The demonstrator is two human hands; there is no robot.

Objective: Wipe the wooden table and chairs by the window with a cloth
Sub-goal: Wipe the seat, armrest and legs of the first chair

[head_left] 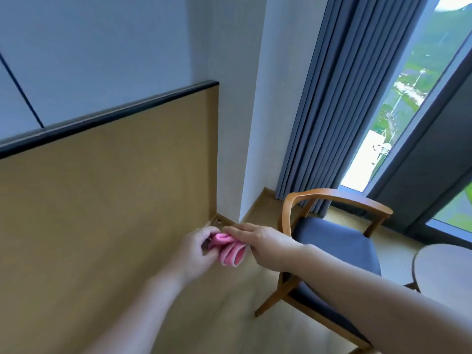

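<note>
Head view, looking down past two bare forearms that reach forward and meet near the middle of the frame. Both hands are on a pink cloth (228, 249), held up in the air, well short of the furniture. The left hand (198, 247) has its fingers curled round the cloth's left end, gripping it. The right hand (258, 245) lies over the cloth's top right edge with its fingers stretched out straight; its thumb and the underside of the fingers are hidden, so whether it pinches the cloth cannot be told. The cloth is bunched into soft folds, and much of it is covered by the two hands.

Just right of the hands stands a wooden chair (332, 241) with a curved backrest and a blue padded seat. The right forearm crosses in front of its seat and front legs, and the lower frame runs off the bottom edge. At the far right, a round pale table (441, 267) shows only as a partial disc, cut off by the frame edge; its legs are mostly hidden.

Behind the hands is a tan wall panel (107, 200) with a dark top rail, beneath a pale wall. A small dark fitting at the panel's lower corner is too blurred to identify. Grey-blue curtains (339, 103) hang beside a tall window (408, 98), through which greenery and buildings show, blurred. No writing or labels are readable anywhere.
</note>
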